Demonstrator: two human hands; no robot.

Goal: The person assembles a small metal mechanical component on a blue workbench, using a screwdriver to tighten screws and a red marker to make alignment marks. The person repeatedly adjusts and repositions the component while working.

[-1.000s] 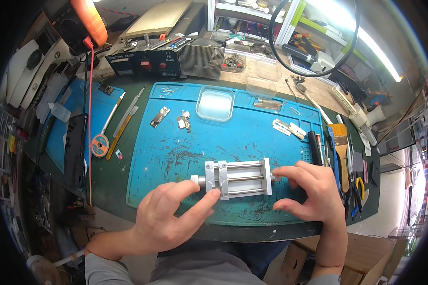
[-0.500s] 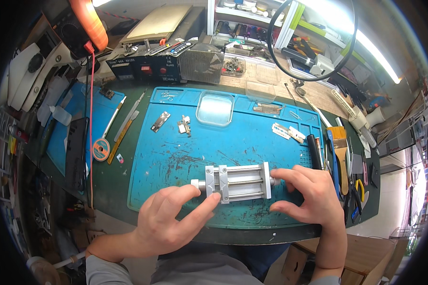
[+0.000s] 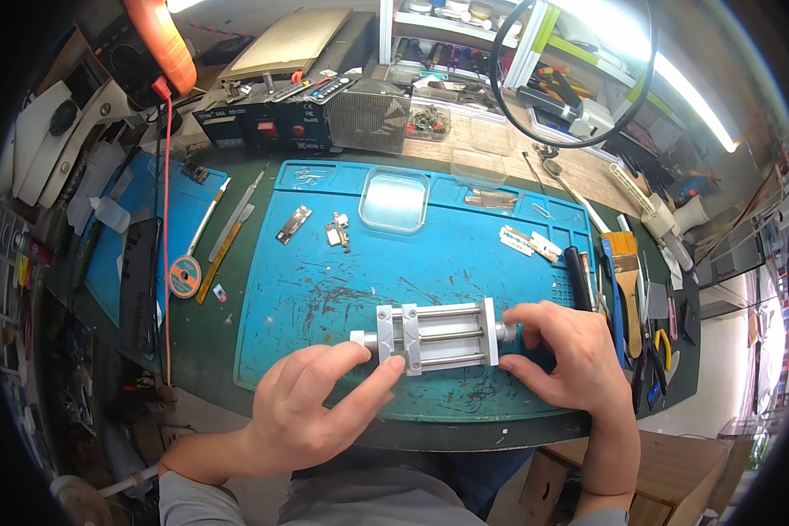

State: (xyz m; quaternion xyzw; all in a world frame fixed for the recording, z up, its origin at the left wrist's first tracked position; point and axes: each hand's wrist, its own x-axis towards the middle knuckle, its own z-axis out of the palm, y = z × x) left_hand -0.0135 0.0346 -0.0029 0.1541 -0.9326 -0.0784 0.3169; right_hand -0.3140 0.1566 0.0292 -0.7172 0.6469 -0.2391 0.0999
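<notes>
metal clamp jig [image 3: 434,336] | silver, two rails, flat on blue mat [image 3: 324,289]

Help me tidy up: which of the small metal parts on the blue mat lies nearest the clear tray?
The small metal part just left of the clear tray; the longer metal strip lies farther left.

A silver metal clamp [image 3: 434,336] lies on a stained blue work mat [image 3: 324,289].

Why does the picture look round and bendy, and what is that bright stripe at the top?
Head view: the fisheye lens bends the blue mat edges near the rim, with dark corners; the stripe is a glaring lamp, washed out white; the middle, with the metal clamp, stays sharp.
</notes>
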